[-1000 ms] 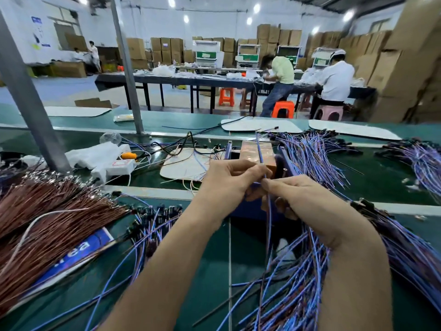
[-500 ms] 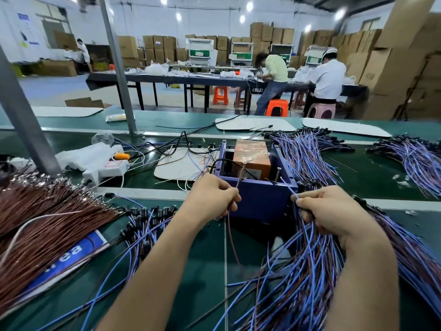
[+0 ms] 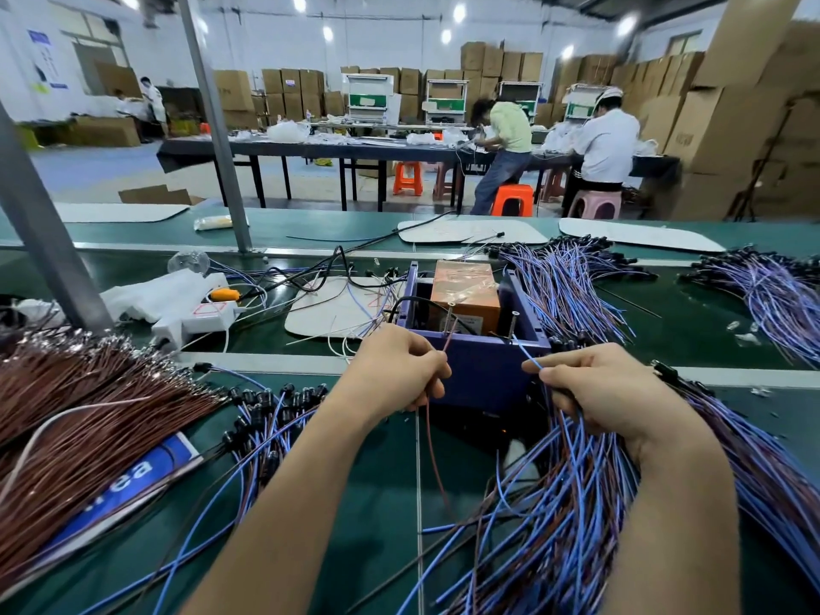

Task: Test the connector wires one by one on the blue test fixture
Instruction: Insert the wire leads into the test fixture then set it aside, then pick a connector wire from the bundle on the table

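Observation:
The blue test fixture (image 3: 483,361), an open box with an orange block (image 3: 466,290) and two upright screws inside, stands on the green bench in front of me. My left hand (image 3: 399,370) pinches a brown wire (image 3: 432,446) whose tip points up at the left screw. My right hand (image 3: 594,388) pinches a blue wire (image 3: 528,355) aimed at the right screw, and rests on a heap of blue and brown connector wires (image 3: 568,517). Whether either tip touches its screw I cannot tell.
A thick bundle of brown wires (image 3: 88,419) lies at left over a blue-and-white sheet. More blue wires with black connectors lie left of centre (image 3: 266,419), behind the fixture (image 3: 572,286) and far right (image 3: 772,286). A white power strip (image 3: 199,317) sits behind-left. People work at far tables.
Both hands came down from in front of the fixture and drew apart, the left taking the brown end, the right the blue end. Since half a second ago they have hardly moved.

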Demonstrator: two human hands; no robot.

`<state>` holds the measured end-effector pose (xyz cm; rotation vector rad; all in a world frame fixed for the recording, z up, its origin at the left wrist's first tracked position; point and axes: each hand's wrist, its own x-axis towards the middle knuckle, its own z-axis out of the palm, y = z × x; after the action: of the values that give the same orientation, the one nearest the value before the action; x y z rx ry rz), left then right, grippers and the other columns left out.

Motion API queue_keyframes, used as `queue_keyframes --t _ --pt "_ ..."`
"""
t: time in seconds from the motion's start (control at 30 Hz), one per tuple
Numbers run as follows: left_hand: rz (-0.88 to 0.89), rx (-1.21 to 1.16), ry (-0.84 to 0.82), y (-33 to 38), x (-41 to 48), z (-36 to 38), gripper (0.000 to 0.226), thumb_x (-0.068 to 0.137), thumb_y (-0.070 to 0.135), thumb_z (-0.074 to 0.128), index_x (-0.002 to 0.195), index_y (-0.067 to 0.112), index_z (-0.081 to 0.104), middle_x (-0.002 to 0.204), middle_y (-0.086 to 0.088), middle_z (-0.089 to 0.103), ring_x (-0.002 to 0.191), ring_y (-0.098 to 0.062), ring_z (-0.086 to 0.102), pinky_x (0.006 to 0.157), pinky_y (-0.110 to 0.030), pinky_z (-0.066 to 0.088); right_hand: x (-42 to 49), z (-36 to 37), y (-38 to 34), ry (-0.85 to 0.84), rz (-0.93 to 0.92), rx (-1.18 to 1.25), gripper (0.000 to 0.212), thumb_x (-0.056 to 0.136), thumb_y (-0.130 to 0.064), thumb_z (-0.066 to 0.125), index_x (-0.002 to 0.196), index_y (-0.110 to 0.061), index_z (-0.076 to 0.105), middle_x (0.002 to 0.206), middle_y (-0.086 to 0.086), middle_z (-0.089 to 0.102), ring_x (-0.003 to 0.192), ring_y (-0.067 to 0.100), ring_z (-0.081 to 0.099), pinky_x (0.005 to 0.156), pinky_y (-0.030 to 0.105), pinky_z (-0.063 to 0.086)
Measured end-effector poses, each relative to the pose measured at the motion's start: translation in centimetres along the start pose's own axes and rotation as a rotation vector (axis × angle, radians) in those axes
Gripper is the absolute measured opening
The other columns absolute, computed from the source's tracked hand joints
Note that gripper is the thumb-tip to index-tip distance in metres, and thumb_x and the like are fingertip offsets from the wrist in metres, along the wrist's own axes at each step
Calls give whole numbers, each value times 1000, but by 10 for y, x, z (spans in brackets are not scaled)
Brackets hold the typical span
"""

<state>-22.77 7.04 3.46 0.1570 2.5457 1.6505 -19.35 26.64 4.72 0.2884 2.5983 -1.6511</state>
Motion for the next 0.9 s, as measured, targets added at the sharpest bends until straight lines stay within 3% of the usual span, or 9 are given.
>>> queue_keyframes --t 0.2,0.5,0.7,0.8,0.9 --pt "-27 -1 44 -2 0 -2 25 91 5 51 75 -2 68 49 -3 62 34 -8 46 37 -15 37 -2 0 -3 -7 -3 2 20 96 -3 50 93 -10 68 37 -4 45 28 1 35 31 11 27" --pt "-31 9 28 -3 -1 -7 25 92 7 50 74 1 67 54 -5 64 39 -10 52 42 -16 42 -5 -1 -3 11 -20 3 20 97 -5 51 88 -13 67 42 -2 49 30 1 38 32 12 29" --pt "93 -372 -212 16 -15 -8 9 93 7 57 94 8 66 63 -3 67 50 -12 62 50 -19 51 -26 -7 -21 50 -237 303 12 90 -6 61 89 -8 72 53 9 63 30 7 31 31 12 24" --pt "194 -493 -333 25 -23 -4 21 80 17 66 101 15 69 64 0 65 52 -11 62 52 -17 51 -38 3 -35 -88 -304 202 13 86 -12 65 77 -9 74 54 5 65 33 6 40 34 10 30" --pt "292 -513 -284 28 -27 -7 20 73 21 66 91 16 73 65 -1 64 50 -10 59 51 -17 51 -38 12 -39 -164 -281 122 26 91 -23 62 71 -11 73 43 -5 58 34 6 41 35 10 32"
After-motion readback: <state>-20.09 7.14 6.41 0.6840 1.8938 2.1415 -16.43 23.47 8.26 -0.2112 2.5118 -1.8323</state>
